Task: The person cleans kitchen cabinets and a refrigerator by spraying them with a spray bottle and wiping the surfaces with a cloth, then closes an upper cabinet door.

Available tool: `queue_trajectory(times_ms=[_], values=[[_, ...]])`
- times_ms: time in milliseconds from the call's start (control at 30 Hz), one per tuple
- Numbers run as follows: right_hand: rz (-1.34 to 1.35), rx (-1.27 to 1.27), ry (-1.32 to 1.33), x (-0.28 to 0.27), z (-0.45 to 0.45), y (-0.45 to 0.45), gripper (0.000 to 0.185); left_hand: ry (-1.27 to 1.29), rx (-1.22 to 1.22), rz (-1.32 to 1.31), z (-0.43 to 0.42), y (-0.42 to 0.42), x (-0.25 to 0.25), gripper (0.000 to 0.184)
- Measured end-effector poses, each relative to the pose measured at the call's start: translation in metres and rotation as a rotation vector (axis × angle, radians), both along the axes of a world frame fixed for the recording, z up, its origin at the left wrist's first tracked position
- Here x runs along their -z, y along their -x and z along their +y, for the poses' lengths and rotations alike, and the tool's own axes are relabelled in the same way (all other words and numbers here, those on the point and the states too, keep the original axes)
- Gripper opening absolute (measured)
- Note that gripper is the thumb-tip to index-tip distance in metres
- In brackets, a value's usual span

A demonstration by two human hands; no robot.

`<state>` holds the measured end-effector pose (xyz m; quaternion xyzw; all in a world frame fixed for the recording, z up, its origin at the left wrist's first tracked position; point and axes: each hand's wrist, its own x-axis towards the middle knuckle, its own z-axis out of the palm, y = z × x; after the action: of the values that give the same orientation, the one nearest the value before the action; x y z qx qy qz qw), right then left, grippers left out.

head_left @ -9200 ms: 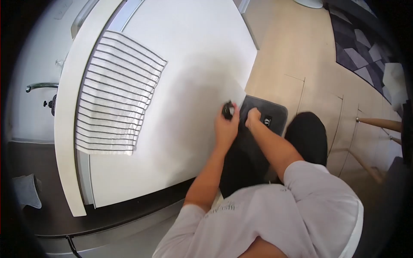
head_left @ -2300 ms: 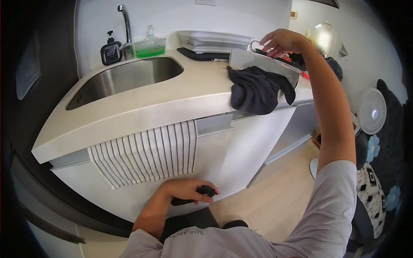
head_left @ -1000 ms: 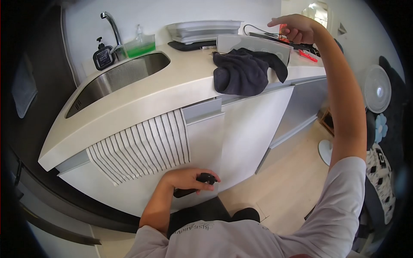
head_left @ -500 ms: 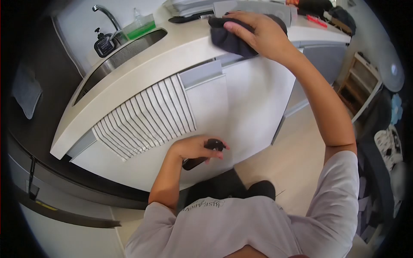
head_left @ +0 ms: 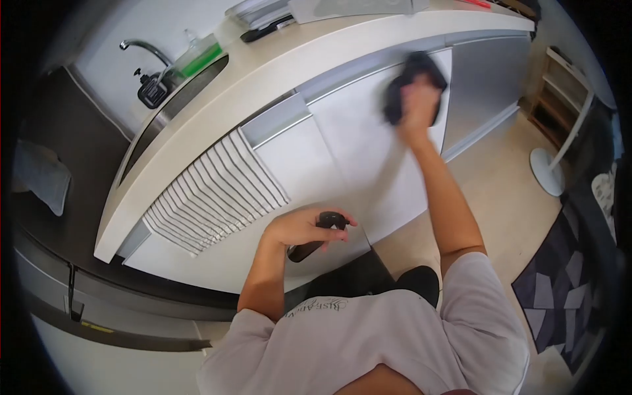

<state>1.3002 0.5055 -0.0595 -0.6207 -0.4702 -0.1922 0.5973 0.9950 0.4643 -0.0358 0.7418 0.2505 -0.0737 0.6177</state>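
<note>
My right hand (head_left: 419,108) grips a dark cloth (head_left: 431,69), bunched and smeared by motion, against the upper right part of a white cabinet door (head_left: 368,145). Low in front of my body, my left hand (head_left: 303,227) is wrapped round a dark spray bottle (head_left: 304,251). Its black head (head_left: 331,219) pokes out between thumb and fingers, and part of the body is hidden by the hand. A striped towel (head_left: 217,191) hangs over the cabinet front, left of the door and beyond my left hand.
Above the cabinets runs a pale countertop (head_left: 263,69) with a sink (head_left: 174,112), a tap (head_left: 146,46), a black soap bottle (head_left: 153,91) and a green-filled container (head_left: 199,58). A black-handled utensil (head_left: 266,29) lies farther along. A wooden shelf (head_left: 559,99) and a patterned mat (head_left: 559,289) are at right.
My right hand has come down from the countertop edge with the cloth to the cabinet door. My left hand still holds the bottle in nearly the same spot. The view has shifted.
</note>
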Motion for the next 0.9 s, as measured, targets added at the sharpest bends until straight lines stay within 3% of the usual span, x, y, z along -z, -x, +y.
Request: queue_trajectory(times_ms=[100, 167, 233, 300, 333, 467, 500, 533, 567, 633, 667, 733, 800, 833, 900], values=[[-0.066, -0.070, -0.455, 0.008, 0.013, -0.066, 0.054, 0.062, 0.065, -0.021, 0.005, 0.008, 0.006, 0.032], [0.134, -0.235, -0.377, 0.022, 0.021, -0.058, 0.058, 0.049, 0.057, 0.015, 0.000, 0.003, 0.004, 0.033], [-0.310, -0.040, -0.370, -0.004, 0.001, 0.015, 0.050, 0.048, 0.084, 0.001, 0.000, -0.011, 0.005, 0.035], [-0.540, -0.239, -0.055, -0.045, -0.029, 0.077, 0.051, 0.073, 0.118, -0.033, 0.003, -0.021, 0.011, 0.036], [-0.628, -0.244, -0.091, -0.049, -0.036, 0.089, 0.046, 0.080, 0.129, -0.032, 0.003, -0.026, 0.013, 0.037], [-0.575, -0.185, -0.332, -0.049, -0.020, 0.047, 0.028, 0.124, 0.144, -0.061, 0.006, -0.028, 0.019, 0.039], [-0.280, -0.332, 0.221, -0.042, -0.022, 0.020, 0.027, 0.145, 0.140, -0.080, 0.008, -0.025, 0.020, 0.039], [-0.070, -0.319, 0.001, -0.030, -0.017, -0.001, 0.029, 0.145, 0.138, -0.070, 0.010, -0.022, 0.018, 0.040], [-0.282, -0.046, -0.273, -0.023, 0.002, -0.033, 0.039, 0.147, 0.133, -0.062, 0.013, -0.017, 0.015, 0.040], [0.069, -0.027, -0.044, -0.026, -0.014, -0.063, 0.054, 0.176, 0.110, -0.037, 0.013, -0.006, 0.018, 0.039], [-0.201, 0.046, -0.284, 0.005, 0.006, -0.089, 0.057, 0.191, 0.098, -0.024, 0.018, -0.003, 0.021, 0.038], [-0.204, 0.108, -0.299, 0.021, 0.015, -0.084, 0.074, 0.200, 0.087, -0.017, 0.021, -0.001, 0.023, 0.039], [-0.236, -0.018, -0.390, 0.047, 0.004, -0.026, 0.087, 0.184, 0.096, -0.041, 0.022, -0.009, 0.027, 0.044], [-0.124, -0.095, -0.199, 0.057, -0.013, 0.018, 0.092, 0.188, 0.111, -0.037, 0.022, -0.010, 0.027, 0.045], [-0.237, -0.036, 0.621, 0.092, -0.022, 0.099, 0.055, 0.201, 0.145, -0.035, 0.022, -0.016, 0.029, 0.046]])
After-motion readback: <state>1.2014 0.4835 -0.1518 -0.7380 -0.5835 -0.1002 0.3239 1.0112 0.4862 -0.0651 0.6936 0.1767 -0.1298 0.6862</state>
